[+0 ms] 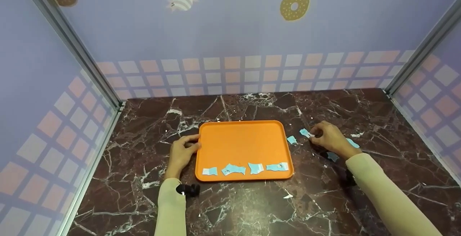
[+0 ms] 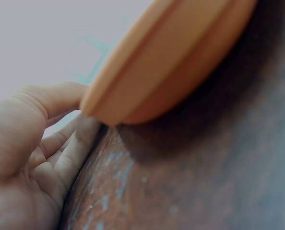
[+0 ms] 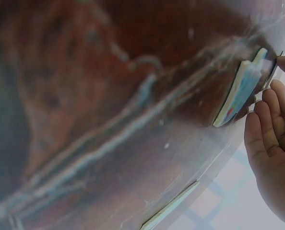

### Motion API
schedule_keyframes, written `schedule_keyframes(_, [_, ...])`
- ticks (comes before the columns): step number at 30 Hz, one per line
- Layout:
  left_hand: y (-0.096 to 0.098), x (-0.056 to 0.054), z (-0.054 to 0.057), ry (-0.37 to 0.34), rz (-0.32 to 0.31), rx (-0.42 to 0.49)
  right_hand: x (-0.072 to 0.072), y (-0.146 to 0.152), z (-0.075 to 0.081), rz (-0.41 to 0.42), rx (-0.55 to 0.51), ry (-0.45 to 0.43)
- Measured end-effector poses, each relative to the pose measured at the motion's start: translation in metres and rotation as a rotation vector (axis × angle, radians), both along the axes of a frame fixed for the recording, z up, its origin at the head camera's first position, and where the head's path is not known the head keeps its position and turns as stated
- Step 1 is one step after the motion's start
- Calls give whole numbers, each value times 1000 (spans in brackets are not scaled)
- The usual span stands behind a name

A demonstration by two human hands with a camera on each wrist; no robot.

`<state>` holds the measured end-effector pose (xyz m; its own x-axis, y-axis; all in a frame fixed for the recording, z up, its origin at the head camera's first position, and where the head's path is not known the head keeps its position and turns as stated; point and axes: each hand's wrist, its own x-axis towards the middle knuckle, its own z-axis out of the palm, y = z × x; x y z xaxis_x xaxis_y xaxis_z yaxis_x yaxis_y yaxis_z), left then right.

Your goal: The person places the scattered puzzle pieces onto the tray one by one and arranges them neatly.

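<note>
An orange tray (image 1: 241, 146) lies on the dark marbled table, with several light blue puzzle pieces (image 1: 234, 169) in a row along its near edge. My left hand (image 1: 182, 156) grips the tray's left rim, thumb on the rim and a fingertip low against its edge in the left wrist view. To the right of the tray, my right hand (image 1: 327, 137) pinches the end of a light blue puzzle piece (image 1: 305, 132) between thumb and index finger. The other right fingers (image 3: 265, 124) stay extended. A smaller blue piece (image 1: 291, 139) lies between that piece and the tray.
Two more blue pieces, one far (image 1: 353, 143) and one near (image 1: 332, 156), lie partly behind my right wrist. White paper scraps (image 1: 288, 195) dot the table. Lilac panels with pink and white squares (image 1: 232, 63) enclose the back and both sides.
</note>
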<state>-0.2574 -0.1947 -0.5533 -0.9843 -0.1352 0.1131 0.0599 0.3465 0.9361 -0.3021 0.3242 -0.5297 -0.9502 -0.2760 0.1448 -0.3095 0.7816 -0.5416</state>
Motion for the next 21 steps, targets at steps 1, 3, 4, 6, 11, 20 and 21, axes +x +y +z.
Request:
schedule_keyframes(1, [0, 0, 0, 0, 0, -2, 1, 0, 0, -1, -2, -5])
schedule_keyframes(3, [0, 1, 0, -4, -2, -3, 2, -1, 0, -4, -6, -16])
schedule_keyframes(4, [0, 1, 0, -8, -3, -1, 2, -1, 1, -4, -8, -17])
schedule_keyframes(6, [0, 1, 1, -16, -3, 4, 3, -2, 1, -1, -13, -19])
schedule_keyframes(11, [0, 1, 1, -23, 1, 4, 4, -3, 1, 19, -28, 5])
schedule_keyframes(20, [1, 0, 1, -14, 2, -1, 6, -18, 10, 35, -41, 71])
schedule_keyframes(21, [1, 0, 1, -14, 2, -3, 6, -21, 12, 39, -46, 72])
